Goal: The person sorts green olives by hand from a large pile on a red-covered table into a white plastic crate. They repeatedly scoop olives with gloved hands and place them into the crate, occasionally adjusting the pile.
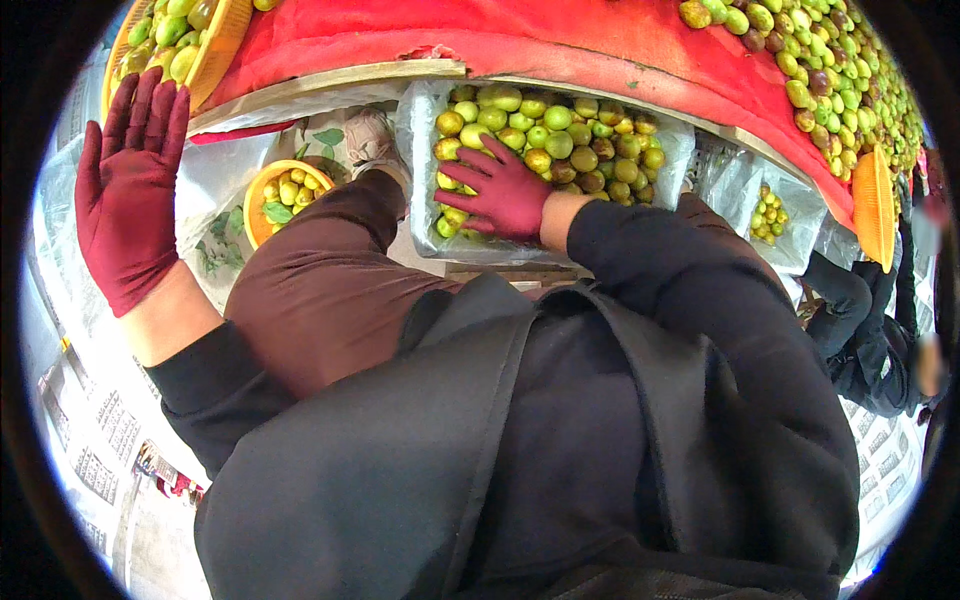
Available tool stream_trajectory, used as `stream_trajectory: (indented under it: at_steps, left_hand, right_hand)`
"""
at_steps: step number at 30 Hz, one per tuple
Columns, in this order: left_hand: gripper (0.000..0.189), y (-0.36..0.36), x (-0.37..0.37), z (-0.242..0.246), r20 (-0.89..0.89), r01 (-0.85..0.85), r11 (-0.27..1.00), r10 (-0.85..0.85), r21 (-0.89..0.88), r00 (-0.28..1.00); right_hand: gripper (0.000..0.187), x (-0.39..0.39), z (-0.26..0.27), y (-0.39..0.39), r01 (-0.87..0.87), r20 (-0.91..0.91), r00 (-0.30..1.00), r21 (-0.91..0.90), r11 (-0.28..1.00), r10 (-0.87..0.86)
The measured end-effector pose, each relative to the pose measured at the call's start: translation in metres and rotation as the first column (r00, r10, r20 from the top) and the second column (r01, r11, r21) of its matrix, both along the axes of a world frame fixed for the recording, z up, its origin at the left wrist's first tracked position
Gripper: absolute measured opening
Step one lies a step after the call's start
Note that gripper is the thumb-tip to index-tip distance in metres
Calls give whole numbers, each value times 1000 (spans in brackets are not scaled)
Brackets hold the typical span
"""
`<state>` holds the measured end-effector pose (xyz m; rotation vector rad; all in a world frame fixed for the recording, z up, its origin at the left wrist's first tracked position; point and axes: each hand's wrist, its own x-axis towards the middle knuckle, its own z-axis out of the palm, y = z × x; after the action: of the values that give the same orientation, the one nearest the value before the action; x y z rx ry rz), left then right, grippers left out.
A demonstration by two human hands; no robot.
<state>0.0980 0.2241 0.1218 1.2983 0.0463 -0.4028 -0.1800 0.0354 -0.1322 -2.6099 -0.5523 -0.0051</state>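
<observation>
My right hand [499, 189], in a dark red glove, rests spread over round green and brownish fruits [574, 146]. They fill a plastic-lined crate [424, 199] between my legs, and nothing shows gripped, though the palm side is hidden. My left hand [133, 187], gloved alike, is raised at the left with its fingers apart and holds nothing. Its fingertips overlap an orange plastic basket [217, 56] of larger green fruits [174, 30] in the picture. Whether they touch it I cannot tell.
A red cloth [525, 37] covers the wood-edged table ahead, with a large fruit pile [840, 82] at right. An orange bowl [253, 196] of small fruits stands by my left leg. Another lined crate [802, 225] and a seated person [862, 337] are at right.
</observation>
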Motion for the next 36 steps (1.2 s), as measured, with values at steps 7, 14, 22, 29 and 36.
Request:
stream_trajectory:
  at_steps: [7, 14, 22, 29, 36]
  left_hand:
    - [58, -10, -6, 2, -37, -2, 1000, 2, -3, 999]
    - [55, -16, -4, 3, -71, 31, 996, -37, -81, 997]
    - [54, -27, -7, -18, -166, 238, 931, -290, -277, 942]
    - [41, -99, -113, -36, -137, 390, 876, -440, -284, 888]
    - [41, -150, -153, -45, -356, 453, 801, -586, -391, 728]
  right_hand:
    - [44, 61, -10, -30, -9, 2, 1000, -76, 997, 9]
    - [73, -26, 7, 2, 39, -250, 968, 47, 998, -26]
    - [76, -66, 8, -65, 22, -108, 994, -74, 997, -30]
    - [63, -127, 39, -105, 150, -200, 954, -320, 936, -221]
    - [36, -31, 134, -132, 390, 70, 912, 147, 909, -403]
